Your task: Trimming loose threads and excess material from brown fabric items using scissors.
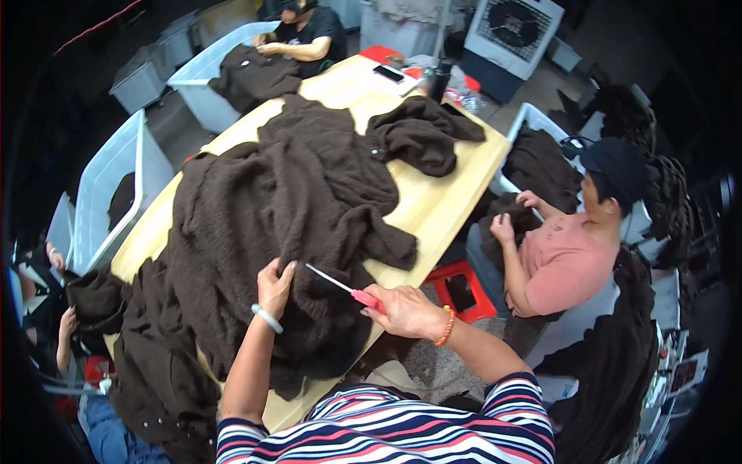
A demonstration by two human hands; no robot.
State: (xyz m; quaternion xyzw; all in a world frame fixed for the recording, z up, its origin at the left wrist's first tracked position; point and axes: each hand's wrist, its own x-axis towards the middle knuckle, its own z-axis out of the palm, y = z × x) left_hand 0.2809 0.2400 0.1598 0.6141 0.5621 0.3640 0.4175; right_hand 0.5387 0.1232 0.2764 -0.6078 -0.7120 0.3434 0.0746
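Brown knitted garments [247, 193] lie heaped over a pale wooden table in front of me. My left hand [275, 290], with a pale bangle at its wrist, is closed in a pinch on the near part of the brown knit. To its right, my right hand [403, 312] grips the pink handle of a tool with a thin, straight metal shaft [328, 277]. The shaft points up and left over the knit, toward my left fingertips. Its tip is too small to make out. An orange bead bracelet circles my right wrist.
Beside the table [456, 203] a person in a pink shirt [572, 259] handles brown knit near a red stool [464, 290]. Another person [313, 39] works at the far end. White bins [116, 189] line the left. A phone [388, 73] and a dark bottle [438, 81] stand far off.
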